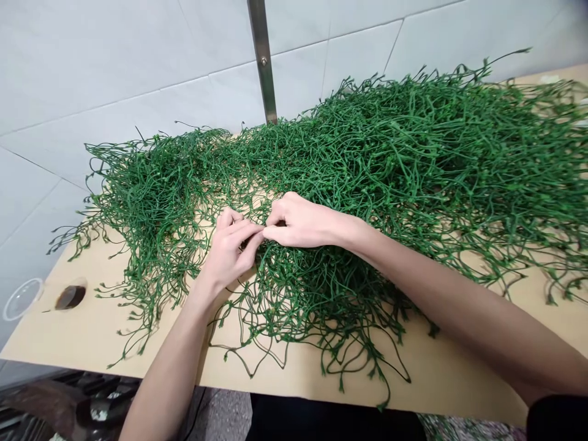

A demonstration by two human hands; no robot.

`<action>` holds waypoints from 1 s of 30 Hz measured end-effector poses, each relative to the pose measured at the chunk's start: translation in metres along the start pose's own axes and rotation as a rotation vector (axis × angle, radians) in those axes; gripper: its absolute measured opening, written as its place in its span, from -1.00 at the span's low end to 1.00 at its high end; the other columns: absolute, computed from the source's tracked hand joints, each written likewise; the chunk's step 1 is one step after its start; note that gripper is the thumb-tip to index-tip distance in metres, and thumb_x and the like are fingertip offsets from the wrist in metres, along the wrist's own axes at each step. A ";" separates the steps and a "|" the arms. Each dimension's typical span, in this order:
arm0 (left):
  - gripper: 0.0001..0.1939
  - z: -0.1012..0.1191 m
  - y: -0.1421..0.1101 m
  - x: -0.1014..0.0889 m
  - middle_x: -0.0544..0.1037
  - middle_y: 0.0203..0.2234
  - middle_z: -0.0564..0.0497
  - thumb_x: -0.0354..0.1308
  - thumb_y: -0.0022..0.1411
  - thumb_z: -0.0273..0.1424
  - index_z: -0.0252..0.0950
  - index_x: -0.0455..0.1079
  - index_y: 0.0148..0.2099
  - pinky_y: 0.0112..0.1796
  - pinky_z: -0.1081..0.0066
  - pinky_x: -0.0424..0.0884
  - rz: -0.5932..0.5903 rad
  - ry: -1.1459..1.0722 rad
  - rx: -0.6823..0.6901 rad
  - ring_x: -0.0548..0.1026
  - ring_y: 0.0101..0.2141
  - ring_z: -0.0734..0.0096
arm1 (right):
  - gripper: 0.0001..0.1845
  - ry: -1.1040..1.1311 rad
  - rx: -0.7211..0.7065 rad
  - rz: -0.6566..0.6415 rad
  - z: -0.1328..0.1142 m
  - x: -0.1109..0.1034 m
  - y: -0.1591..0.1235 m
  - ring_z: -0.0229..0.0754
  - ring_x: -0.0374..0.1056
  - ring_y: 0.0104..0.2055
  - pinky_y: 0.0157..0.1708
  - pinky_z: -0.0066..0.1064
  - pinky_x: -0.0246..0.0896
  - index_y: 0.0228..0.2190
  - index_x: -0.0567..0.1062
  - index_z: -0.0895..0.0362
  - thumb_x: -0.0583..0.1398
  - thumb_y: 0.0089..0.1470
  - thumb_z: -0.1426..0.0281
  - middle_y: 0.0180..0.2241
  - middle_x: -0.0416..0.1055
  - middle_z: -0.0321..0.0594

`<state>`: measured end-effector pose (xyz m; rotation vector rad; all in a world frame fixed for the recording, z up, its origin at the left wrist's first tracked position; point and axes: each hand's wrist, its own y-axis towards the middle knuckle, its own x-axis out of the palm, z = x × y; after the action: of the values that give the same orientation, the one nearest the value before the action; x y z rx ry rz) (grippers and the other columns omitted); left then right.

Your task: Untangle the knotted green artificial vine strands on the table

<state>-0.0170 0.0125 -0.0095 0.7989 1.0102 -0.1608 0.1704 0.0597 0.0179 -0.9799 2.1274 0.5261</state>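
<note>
"How are the hands set?"
"The left hand [232, 244] angles in from the near left, its fingers curled; the right hand [301, 222] reaches across from the near right, back of the hand up, wrist slightly bent. They meet at the tips"
"Clamped on anything?"
"Thumb and forefinger draw close on each, but I can't tell whether a stem is caught between"
"And the green stems [404, 147]?"
"Beneath and around both hands, strewn over the tan tabletop [59, 349], piled thickest toward the far right"
"Any containers?"
"One clear cup [49, 293] by the left edge, dark liquid [70, 297] low inside"
</note>
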 end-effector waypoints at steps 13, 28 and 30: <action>-0.78 -0.003 0.002 -0.011 0.42 -0.55 0.04 0.15 0.24 -0.30 -0.27 0.48 -0.42 -0.38 0.35 0.26 -0.070 -0.433 -0.346 0.32 -0.44 0.39 | -0.68 -0.076 -0.307 0.024 0.010 -0.004 0.000 -0.28 0.18 -0.40 -0.22 -0.34 0.05 -0.53 0.55 0.19 0.02 -0.06 0.63 -0.51 0.37 -0.24; -0.73 0.003 0.002 -0.005 0.37 -0.55 0.06 0.08 0.30 -0.32 -0.27 0.34 -0.45 -0.39 0.40 0.29 0.080 -0.295 -0.279 0.32 -0.46 0.44 | -0.79 -0.016 -0.153 0.156 -0.011 -0.015 -0.009 -0.17 0.26 -0.25 -0.07 -0.26 0.04 -0.42 0.59 0.19 0.16 0.09 0.39 -0.40 0.53 -0.19; -0.75 0.003 0.003 -0.005 0.35 -0.55 0.06 0.08 0.30 -0.35 -0.28 0.34 -0.45 -0.41 0.41 0.29 0.074 -0.266 -0.266 0.31 -0.48 0.45 | -0.82 -0.025 -0.154 0.169 -0.010 -0.014 -0.008 -0.17 0.27 -0.25 -0.06 -0.26 0.04 -0.45 0.57 0.20 0.17 0.07 0.42 -0.41 0.52 -0.20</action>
<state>-0.0166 0.0114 -0.0028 0.5535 0.7305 -0.0648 0.1789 0.0552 0.0346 -0.8756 2.1840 0.7919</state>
